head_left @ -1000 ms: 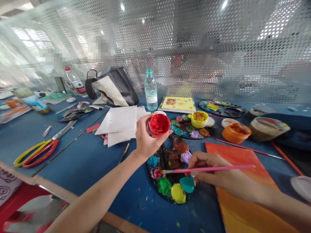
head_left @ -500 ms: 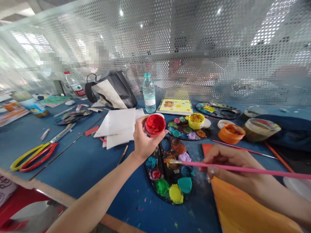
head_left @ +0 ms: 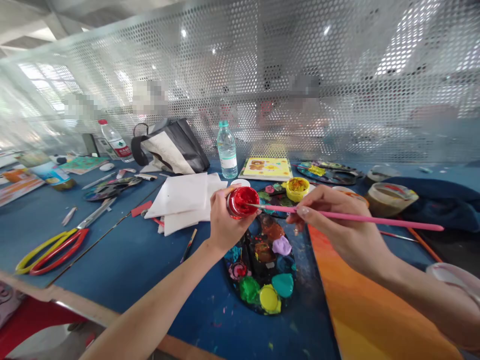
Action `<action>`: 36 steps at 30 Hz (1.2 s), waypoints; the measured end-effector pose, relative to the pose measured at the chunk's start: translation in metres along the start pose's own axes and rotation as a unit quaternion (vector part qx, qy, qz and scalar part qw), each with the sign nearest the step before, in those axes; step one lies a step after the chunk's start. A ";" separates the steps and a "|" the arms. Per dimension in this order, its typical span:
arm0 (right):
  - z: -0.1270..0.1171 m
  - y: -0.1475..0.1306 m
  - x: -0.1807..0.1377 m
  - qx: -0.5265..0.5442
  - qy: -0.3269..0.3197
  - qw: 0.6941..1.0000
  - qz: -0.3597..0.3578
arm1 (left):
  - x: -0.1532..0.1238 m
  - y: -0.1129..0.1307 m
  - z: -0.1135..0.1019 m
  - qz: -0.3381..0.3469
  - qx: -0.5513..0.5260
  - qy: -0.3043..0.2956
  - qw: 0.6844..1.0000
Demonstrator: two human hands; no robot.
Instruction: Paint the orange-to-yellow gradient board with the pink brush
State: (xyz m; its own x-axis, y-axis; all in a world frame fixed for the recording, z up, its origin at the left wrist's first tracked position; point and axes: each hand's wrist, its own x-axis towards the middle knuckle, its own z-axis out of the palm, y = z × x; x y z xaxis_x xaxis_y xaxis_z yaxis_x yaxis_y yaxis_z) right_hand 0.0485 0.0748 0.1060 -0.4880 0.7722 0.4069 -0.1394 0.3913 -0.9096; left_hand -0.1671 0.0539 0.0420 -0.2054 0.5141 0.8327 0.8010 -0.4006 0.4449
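Observation:
My left hand (head_left: 227, 222) grips a jar of red paint (head_left: 243, 201), tilted so its open mouth faces me. In my right hand (head_left: 337, 225) is a pink-handled paintbrush (head_left: 375, 218), held between thumb and fingers. The brush's bristle end reaches into the mouth of the jar, at the red paint. Below the jar lies a dark palette (head_left: 268, 272) with blobs of green, yellow, teal, lilac and brown paint. Under my right forearm rests an orange-painted canvas (head_left: 345, 300).
Behind stand a yellow paint pot (head_left: 298, 189), a water bottle (head_left: 227, 152) and a cup of murky water (head_left: 392, 200). White sheets (head_left: 183, 197) and scissors (head_left: 56, 247) lie to the left. A perforated screen (head_left: 240, 75) borders the table's far side.
My right hand has moved up and away from the palette, bringing the brush tip into the red paint jar. The jar has tilted more toward the brush in my left hand.

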 end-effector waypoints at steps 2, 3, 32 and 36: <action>0.006 0.001 0.002 0.012 0.000 1.000 0.002 | 0.000 0.000 0.000 0.011 0.004 0.001 1.000; 0.007 0.001 0.003 0.020 0.003 1.000 0.005 | 0.000 0.001 0.000 0.014 0.006 0.002 1.000; 0.011 0.035 -0.008 0.106 -0.148 0.953 0.244 | 0.011 -0.006 0.001 -0.142 -0.023 0.089 0.986; 0.019 0.043 -0.008 0.074 -0.190 0.948 0.246 | 0.009 -0.003 0.001 -0.140 -0.012 0.076 0.987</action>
State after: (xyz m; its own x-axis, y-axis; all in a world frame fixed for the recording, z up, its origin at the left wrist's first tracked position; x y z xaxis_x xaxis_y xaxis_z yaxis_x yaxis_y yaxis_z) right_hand 0.0301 0.0758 0.0615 -0.7962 0.5962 -0.1033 0.0793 -0.0664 -0.9946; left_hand -0.1710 0.0601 0.0478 -0.5012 0.4879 0.7146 0.6872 -0.2773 0.6714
